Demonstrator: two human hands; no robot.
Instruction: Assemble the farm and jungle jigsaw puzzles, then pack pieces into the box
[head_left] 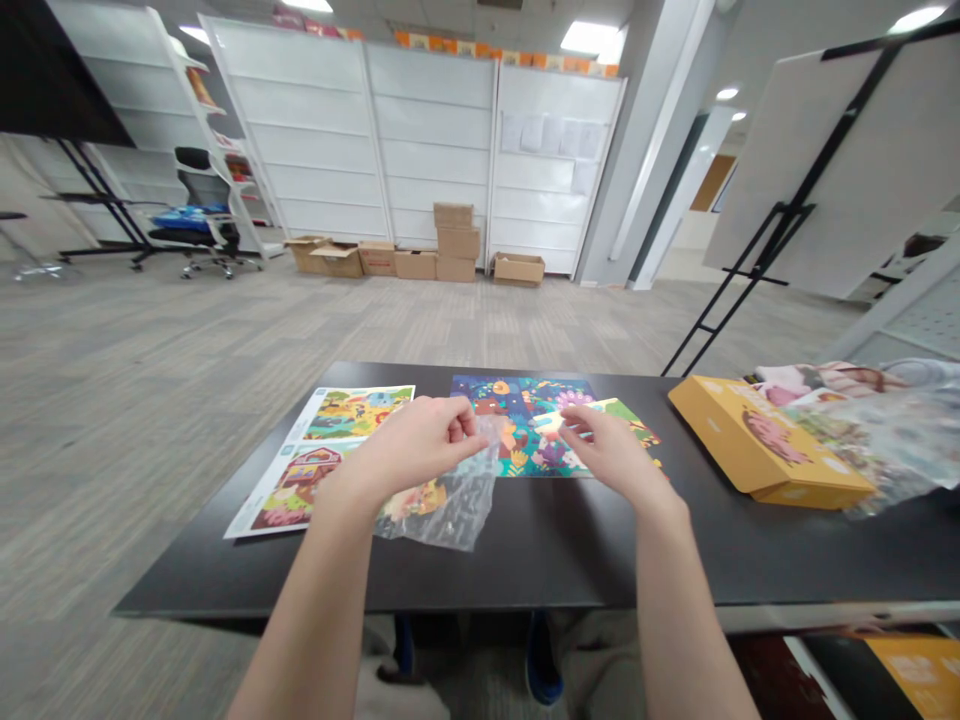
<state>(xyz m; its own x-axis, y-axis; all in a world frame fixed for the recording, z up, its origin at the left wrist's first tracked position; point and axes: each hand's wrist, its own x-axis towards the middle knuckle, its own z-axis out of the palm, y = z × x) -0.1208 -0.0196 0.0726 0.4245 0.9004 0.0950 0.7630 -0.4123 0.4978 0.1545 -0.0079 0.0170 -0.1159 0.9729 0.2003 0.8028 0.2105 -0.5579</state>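
My left hand (421,436) is closed on the edge of a clear plastic bag (466,502), which hangs down towards the table. Colourful printed pieces show through the bag's lower left part. Pinched in the fingers of my right hand (616,452) is a pale, bright puzzle piece (549,422), partly covered by the fingertips. Behind and beneath both hands lies a dark blue illustrated puzzle (517,392) with animals and flowers. A green printed piece (624,412) shows just beyond my right hand. Left of the bag, a white reference sheet (259,498) carries two coloured pictures.
On the black table (525,570), a yellow box (772,440) lies at the right beside crumpled clear plastic packaging (900,430). Past the table stand a board on a black easel (750,265), cardboard boxes (456,242), white shelving (427,130) and an office chair (199,200).
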